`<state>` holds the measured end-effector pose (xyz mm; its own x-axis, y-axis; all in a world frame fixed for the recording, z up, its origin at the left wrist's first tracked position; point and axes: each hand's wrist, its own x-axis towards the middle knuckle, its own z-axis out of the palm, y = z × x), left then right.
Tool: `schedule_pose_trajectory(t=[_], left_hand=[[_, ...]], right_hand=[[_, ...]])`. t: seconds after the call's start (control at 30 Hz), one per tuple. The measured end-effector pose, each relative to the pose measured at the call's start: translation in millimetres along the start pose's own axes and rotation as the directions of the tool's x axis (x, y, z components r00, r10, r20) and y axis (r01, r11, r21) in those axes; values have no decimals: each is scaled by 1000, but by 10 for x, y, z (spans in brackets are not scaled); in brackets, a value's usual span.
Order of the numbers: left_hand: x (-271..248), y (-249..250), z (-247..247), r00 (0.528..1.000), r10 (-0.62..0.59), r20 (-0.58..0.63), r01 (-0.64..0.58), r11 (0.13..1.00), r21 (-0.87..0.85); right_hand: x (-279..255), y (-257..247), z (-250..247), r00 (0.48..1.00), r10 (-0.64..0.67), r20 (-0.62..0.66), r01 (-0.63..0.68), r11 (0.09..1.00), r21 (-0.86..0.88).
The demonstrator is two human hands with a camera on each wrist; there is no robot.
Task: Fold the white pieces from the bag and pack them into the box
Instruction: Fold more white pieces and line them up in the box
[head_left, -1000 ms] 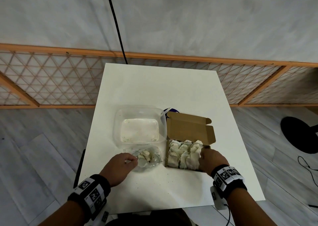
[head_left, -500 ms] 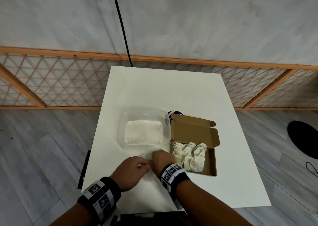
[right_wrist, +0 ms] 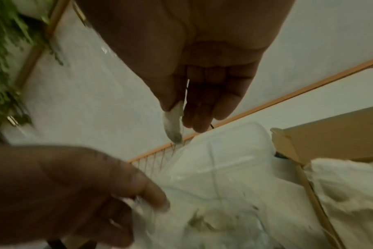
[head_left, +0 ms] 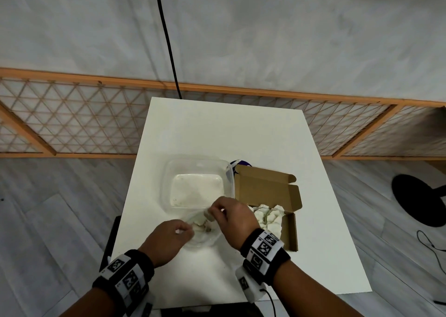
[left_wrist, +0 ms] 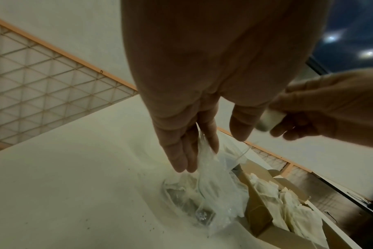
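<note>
A clear plastic bag (head_left: 204,233) with white pieces lies on the white table (head_left: 224,133) near its front edge. My left hand (head_left: 187,231) pinches the bag's rim (left_wrist: 202,151) and holds it up. Just above the bag, my right hand (head_left: 212,214) pinches one small white piece (head_left: 208,217) between thumb and fingers (right_wrist: 172,124). To the right stands the open cardboard box (head_left: 290,229), its lid flipped back, with several folded white pieces (head_left: 269,219) packed in its far part. The right hand hides the box's left edge.
A clear plastic container (head_left: 198,186) stands behind the bag, touching the box lid. A dark blue object (head_left: 240,162) peeks out behind them. A wooden lattice fence (head_left: 72,123) and a black cable (head_left: 166,39) lie beyond the table's far edge.
My right hand left the box, crossed left to the bag and now holds a white piece above it. My left hand has stayed on the bag's rim.
</note>
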<state>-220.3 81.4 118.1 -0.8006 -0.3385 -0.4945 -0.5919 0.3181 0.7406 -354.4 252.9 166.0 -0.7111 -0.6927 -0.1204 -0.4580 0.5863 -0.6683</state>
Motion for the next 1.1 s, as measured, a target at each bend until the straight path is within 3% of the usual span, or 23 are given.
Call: schedule_pose_trajectory(t=[0.13, 0.27, 0.37, 0.47, 0.57, 0.67, 0.87, 1.1], left_hand=[[20, -58, -19, 1000, -26, 14, 26, 999, -22], [-51, -36, -88, 999, -34, 35, 35, 999, -28], [-194, 142, -224, 1000, 11, -18, -12, 1000, -23], [-389, 487, -447, 996, 63, -71, -78, 965, -250], [-621, 882, -640, 981, 195, 0, -168, 844, -510], [-761, 1143, -710, 947, 323, 3, -258, 761, -595], [-751, 1169, -670, 924, 356, -137, -374, 773, -513], [-790, 1098, -616, 941, 319, -115, -333, 806, -490]], right_hand=[[-57, -248, -337, 998, 56, -25, -48, 971, 234], [-86, -459, -587, 998, 69, 2, -63, 889, 453], [-87, -587, -721, 999, 46, -2, -35, 796, 605], [-103, -698, -818, 999, 22, -29, 5, 705, 709], [-134, -808, -882, 1000, -18, -25, 31, 657, 754], [-156, -895, -889, 997, -80, 10, 44, 640, 767], [-161, -963, -852, 996, -93, -11, 72, 676, 733], [-144, -1047, -867, 995, 19, -96, 64, 611, 789]])
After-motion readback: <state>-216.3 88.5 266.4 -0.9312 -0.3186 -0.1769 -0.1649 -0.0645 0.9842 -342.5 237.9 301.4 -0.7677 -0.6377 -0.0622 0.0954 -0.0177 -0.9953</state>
